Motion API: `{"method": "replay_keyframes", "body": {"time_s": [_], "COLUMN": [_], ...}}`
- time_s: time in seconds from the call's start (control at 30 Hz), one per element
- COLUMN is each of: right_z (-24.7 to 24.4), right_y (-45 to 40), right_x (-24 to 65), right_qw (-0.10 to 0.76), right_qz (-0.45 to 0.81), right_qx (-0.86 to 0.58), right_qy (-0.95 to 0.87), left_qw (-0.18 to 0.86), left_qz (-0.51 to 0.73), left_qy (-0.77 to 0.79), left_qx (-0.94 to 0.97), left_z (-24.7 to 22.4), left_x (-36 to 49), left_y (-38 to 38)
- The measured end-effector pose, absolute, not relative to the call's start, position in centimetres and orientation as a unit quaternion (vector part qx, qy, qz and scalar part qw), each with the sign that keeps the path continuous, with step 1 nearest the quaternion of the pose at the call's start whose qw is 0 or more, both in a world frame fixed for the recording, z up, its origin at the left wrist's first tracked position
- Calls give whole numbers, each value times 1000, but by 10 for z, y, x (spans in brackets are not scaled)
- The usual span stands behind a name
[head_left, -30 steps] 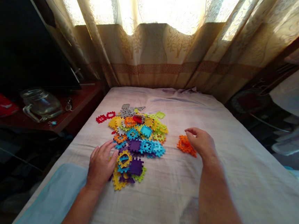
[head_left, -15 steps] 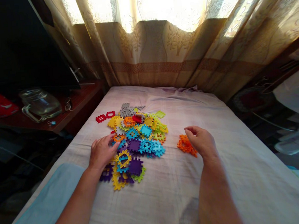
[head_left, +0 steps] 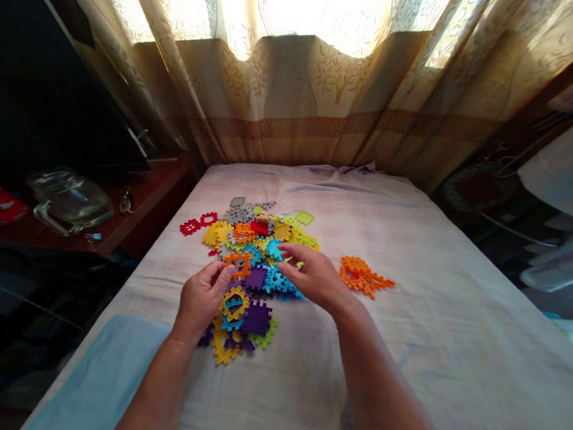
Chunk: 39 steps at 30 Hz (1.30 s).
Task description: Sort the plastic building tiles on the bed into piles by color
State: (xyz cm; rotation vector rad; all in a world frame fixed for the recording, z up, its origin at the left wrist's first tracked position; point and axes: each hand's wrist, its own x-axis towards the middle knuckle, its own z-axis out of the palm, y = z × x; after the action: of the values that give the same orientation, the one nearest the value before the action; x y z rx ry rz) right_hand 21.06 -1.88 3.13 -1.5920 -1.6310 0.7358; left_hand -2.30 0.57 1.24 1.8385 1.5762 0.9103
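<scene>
Right hand has swung toward an orange tile in left fingers

Plastic pieces on a cloth sheet
The pieces look hard and smooth; the sheet is dull and a bit wrinkly. The curtain at 12 o'clock is patterned cloth. At 9 o'clock, the jug looks like shiny glass and the shelf like wood.

Orng pc in L fingers
</scene>
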Motion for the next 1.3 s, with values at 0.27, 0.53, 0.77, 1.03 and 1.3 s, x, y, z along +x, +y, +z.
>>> {"method": "replay_keyframes", "body": {"time_s": [0.27, 0.53, 0.77, 1.03, 1.3], "right_z": [26, 25, 4, 2, 18], "right_y": [-16, -19, -42, -42, -36], "right_x": [183, 263, 354, 361, 335], "right_qw": [425, 453, 317, 140, 177], "right_qz": [407, 370, 228, 118, 114], "right_qx": [-540, -627, -827, -894, -876], "right_qy": [-601, -514, -405, -408, -435], "left_qw": [384, 192, 93, 144, 137], "left_qz": [321, 356, 443, 454, 420], "left_qy": [496, 558, 631, 649, 664], "left_qx": [710, 725, 630, 593, 603], "left_z": [10, 2, -21, -38, -36], "left_x": [0, -15, -49, -58, -56], "left_y": [-5, 2, 20, 28, 30]}}
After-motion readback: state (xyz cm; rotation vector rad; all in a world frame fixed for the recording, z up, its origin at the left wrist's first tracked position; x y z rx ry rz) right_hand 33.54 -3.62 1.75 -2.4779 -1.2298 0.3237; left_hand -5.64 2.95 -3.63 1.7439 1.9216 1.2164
